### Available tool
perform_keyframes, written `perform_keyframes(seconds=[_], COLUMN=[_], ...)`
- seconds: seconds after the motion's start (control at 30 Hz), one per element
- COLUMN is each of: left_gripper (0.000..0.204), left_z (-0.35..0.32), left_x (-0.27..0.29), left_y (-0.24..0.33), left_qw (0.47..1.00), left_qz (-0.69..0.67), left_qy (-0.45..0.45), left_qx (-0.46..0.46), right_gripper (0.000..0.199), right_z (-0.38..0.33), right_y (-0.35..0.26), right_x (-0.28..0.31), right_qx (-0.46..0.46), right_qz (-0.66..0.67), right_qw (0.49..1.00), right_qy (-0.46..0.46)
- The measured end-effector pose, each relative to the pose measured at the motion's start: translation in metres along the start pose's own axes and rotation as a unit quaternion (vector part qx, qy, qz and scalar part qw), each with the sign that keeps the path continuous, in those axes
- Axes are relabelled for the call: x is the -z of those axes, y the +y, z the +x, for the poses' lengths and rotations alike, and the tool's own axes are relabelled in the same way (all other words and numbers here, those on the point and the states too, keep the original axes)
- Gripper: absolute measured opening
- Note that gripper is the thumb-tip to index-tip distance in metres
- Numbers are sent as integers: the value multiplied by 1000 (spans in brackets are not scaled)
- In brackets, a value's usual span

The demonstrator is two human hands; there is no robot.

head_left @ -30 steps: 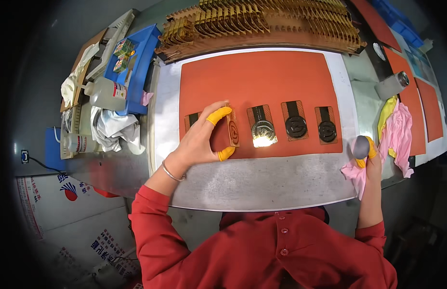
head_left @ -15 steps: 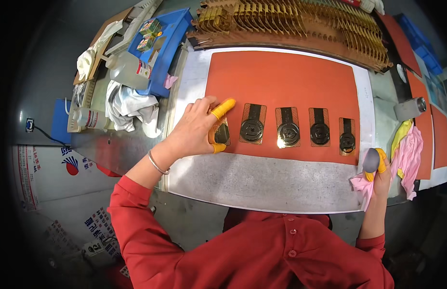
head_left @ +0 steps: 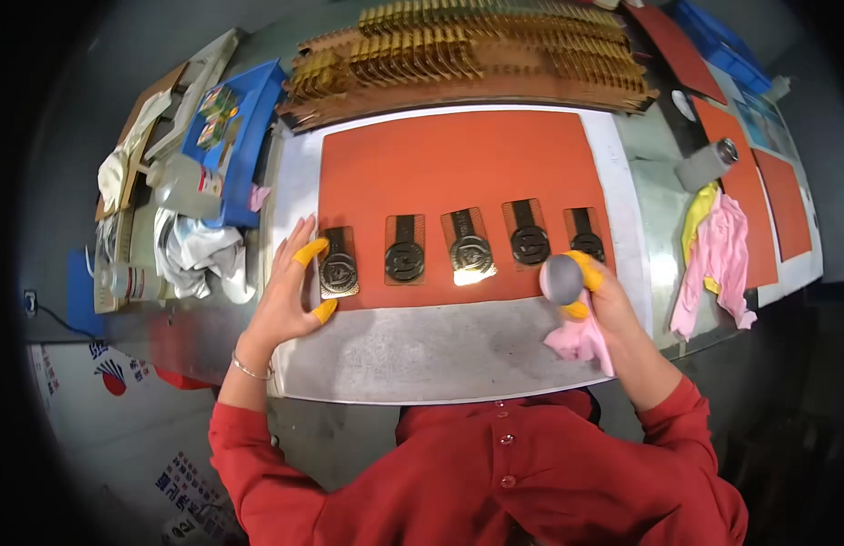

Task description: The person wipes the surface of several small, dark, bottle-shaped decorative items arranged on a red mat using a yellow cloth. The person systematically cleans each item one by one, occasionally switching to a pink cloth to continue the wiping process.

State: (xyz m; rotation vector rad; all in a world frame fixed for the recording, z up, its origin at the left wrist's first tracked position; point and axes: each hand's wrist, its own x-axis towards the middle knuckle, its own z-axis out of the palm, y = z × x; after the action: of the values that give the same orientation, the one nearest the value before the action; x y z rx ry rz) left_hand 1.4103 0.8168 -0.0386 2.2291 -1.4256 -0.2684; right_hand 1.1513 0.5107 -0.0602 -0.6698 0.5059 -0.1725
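Observation:
On the orange mat [head_left: 458, 164] lies a row of several thin brass-coloured plates, each with a dark round emblem and a dark strip. My left hand [head_left: 286, 287], with yellow finger cots on thumb and forefinger, spreads its fingers around the leftmost plate [head_left: 338, 268]; whether the fingertips touch it I cannot tell. My right hand [head_left: 613, 305], also in yellow finger cots, grips a grey round-ended object [head_left: 562, 278] and a pink cloth [head_left: 581, 346] at the mat's front right corner. Beside it, the rightmost plate [head_left: 583, 235] is partly covered by my fingers.
A rack of upright brass-coloured plates [head_left: 467, 64] stands behind the mat. To the left are a blue tray [head_left: 258, 136], a clear jug [head_left: 184, 187] and a white cloth [head_left: 199, 255]. Pink cloth [head_left: 718, 250] and a grey bottle [head_left: 708, 164] sit on the right.
My right hand has come leftward from beyond the mat to its front right corner, still holding the grey object and pink cloth. My left hand's fingers have opened wider around the leftmost plate. The view has shifted.

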Motion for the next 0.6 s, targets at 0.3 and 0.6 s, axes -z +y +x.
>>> perform_keyframes(seconds=[0.3,0.6], left_gripper=[57,57], left_z=[42,37], left_x=[-57,-96], left_y=[145,165], left_qw=[980,990], left_qz=[-97,-16], left_qy=[-1,-118], left_qx=[-172,-80], right_gripper=[23,24], right_z=[-12,-22], right_y=[18,57], right_x=[-58,-31], right_qx=[-229,-141], right_qz=[98,-10], right_qw=[968,990], right_qy=[33,7])
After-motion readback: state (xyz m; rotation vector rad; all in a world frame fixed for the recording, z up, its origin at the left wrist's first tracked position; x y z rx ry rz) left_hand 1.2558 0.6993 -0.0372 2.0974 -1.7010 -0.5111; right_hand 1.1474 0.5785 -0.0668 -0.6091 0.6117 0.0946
